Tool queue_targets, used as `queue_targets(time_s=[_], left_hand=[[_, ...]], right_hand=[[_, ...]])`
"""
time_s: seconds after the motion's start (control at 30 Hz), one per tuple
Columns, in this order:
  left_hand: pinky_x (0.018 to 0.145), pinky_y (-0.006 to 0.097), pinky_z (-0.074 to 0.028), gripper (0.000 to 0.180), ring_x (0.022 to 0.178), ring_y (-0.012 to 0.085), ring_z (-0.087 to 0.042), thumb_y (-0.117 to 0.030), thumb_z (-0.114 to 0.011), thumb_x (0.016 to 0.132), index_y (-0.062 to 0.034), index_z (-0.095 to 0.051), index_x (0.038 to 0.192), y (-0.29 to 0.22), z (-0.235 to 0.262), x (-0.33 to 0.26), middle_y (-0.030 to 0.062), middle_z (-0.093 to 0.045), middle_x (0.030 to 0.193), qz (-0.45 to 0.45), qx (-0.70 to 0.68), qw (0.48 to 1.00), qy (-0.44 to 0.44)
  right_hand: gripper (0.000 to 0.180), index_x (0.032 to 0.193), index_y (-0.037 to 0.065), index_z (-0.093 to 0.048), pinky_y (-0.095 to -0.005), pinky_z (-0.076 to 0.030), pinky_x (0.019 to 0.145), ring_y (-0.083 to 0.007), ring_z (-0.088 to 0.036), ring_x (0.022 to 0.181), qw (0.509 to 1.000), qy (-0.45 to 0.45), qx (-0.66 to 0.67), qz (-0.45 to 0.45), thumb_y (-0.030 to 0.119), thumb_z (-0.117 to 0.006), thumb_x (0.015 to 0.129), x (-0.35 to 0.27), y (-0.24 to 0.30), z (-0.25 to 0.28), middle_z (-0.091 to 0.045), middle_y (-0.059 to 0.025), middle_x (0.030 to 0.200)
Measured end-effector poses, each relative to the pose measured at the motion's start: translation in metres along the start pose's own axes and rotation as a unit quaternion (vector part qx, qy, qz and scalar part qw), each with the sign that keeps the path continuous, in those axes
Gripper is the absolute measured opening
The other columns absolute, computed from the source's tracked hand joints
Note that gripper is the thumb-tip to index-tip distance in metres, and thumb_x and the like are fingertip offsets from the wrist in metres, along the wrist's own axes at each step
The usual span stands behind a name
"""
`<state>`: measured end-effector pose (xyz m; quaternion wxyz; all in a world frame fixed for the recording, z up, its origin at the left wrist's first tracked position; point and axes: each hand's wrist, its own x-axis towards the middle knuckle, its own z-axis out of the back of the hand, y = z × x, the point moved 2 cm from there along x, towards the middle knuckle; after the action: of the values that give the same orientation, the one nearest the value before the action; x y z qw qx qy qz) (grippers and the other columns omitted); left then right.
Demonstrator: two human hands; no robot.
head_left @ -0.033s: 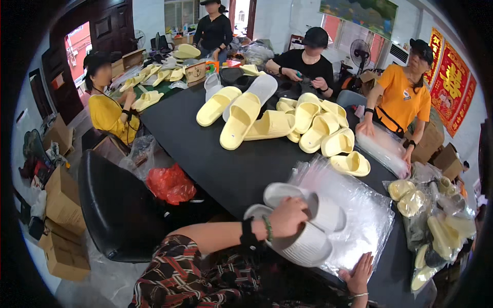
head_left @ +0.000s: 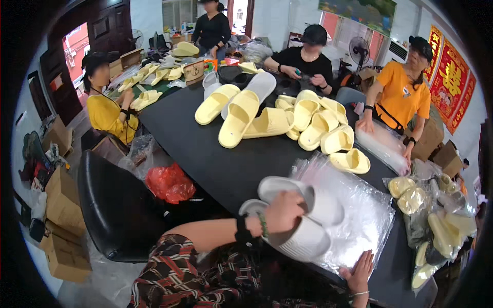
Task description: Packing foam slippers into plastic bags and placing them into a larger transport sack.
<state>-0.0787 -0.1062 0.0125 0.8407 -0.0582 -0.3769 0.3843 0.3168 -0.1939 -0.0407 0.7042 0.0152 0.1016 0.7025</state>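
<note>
A pair of light grey slippers point(head_left: 303, 238) lies side by side over a stack of clear plastic bags point(head_left: 357, 226) at the table's near edge. My left hand point(head_left: 285, 211) is closed on the slippers where their inner edges meet, its fingertips partly hidden between them. The toe ends point right over the bags, and the heel ends reach left past the stack. My right hand point(head_left: 359, 272) rests on the near right corner of the bags with its fingers stretched out, apart from the slippers.
Yellow slippers point(head_left: 318, 126) are heaped on the black table point(head_left: 185, 138). Bagged slippers point(head_left: 411, 200) hang over its right edge. A person in orange point(head_left: 403, 92) touches more plastic bags point(head_left: 382, 146). Other people work farther back. A black chair point(head_left: 115, 205) stands left.
The grey slippers and my left hand have shifted slightly left and away from me. My right hand stays on the bags.
</note>
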Motion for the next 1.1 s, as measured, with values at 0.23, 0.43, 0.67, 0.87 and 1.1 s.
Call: queue_targets(time_s=[0.23, 0.43, 0.67, 0.87, 1.1], left_hand=[[0.089, 0.046, -0.043, 0.026, 0.105, 0.0346, -0.055, -0.002, -0.064, 0.063, -0.0072, -0.072, 0.087, 0.033, 0.113, -0.008, 0.0117, -0.063, 0.109, 0.072, 0.167, 0.975, -0.128], [0.083, 0.044, -0.047, 0.026, 0.099, 0.0347, -0.056, -0.006, -0.067, 0.068, -0.0094, -0.073, 0.093, 0.069, 0.181, -0.013, 0.0117, -0.058, 0.098, 0.138, 0.246, 0.947, -0.153], [0.075, 0.048, -0.053, 0.014, 0.089, 0.038, -0.064, -0.008, -0.061, 0.079, -0.0057, -0.069, 0.09, 0.215, 0.335, 0.028, 0.0204, -0.064, 0.097, 0.235, 0.454, 0.837, -0.197], [0.09, 0.047, -0.051, 0.027, 0.102, 0.0398, -0.063, -0.015, -0.062, 0.085, -0.0005, -0.066, 0.107, 0.327, 0.369, -0.008, 0.0199, -0.064, 0.111, 0.436, 0.509, 0.736, -0.1], [0.102, 0.046, -0.046, 0.055, 0.12, 0.0376, -0.055, -0.037, -0.073, 0.081, -0.0078, -0.062, 0.127, 0.322, 0.224, -0.077, 0.0217, -0.059, 0.124, 0.474, 0.271, 0.838, -0.011]], right_hand=[[0.128, 0.153, -0.006, -0.007, -0.0522, -0.009, 0.119, -0.0432, -0.007, 0.15, 0.998, -0.046, -0.02, 0.037, 0.074, -0.065, 0.073, -0.002, 0.005, 0.004, -0.011, -0.0306, 0.159], [0.131, 0.152, -0.008, -0.005, -0.05, -0.006, 0.119, -0.0422, -0.006, 0.15, 1.0, -0.021, -0.007, 0.018, 0.074, -0.066, 0.071, -0.001, 0.01, 0.007, -0.009, -0.0298, 0.16], [0.127, 0.154, -0.004, -0.005, -0.0533, -0.006, 0.119, -0.0415, -0.005, 0.15, 1.0, -0.018, -0.001, 0.014, 0.066, -0.071, 0.071, 0.001, 0.005, 0.005, -0.008, -0.0275, 0.161], [0.128, 0.154, -0.006, -0.007, -0.0542, -0.008, 0.118, -0.0434, -0.007, 0.15, 0.997, -0.044, -0.006, 0.056, 0.069, -0.069, 0.071, 0.004, -0.02, -0.013, -0.009, -0.0289, 0.16], [0.127, 0.153, -0.007, -0.008, -0.0562, -0.009, 0.117, -0.0445, -0.008, 0.149, 0.999, -0.032, 0.003, 0.017, 0.068, -0.07, 0.072, -0.009, -0.007, 0.001, -0.01, -0.0301, 0.16]])
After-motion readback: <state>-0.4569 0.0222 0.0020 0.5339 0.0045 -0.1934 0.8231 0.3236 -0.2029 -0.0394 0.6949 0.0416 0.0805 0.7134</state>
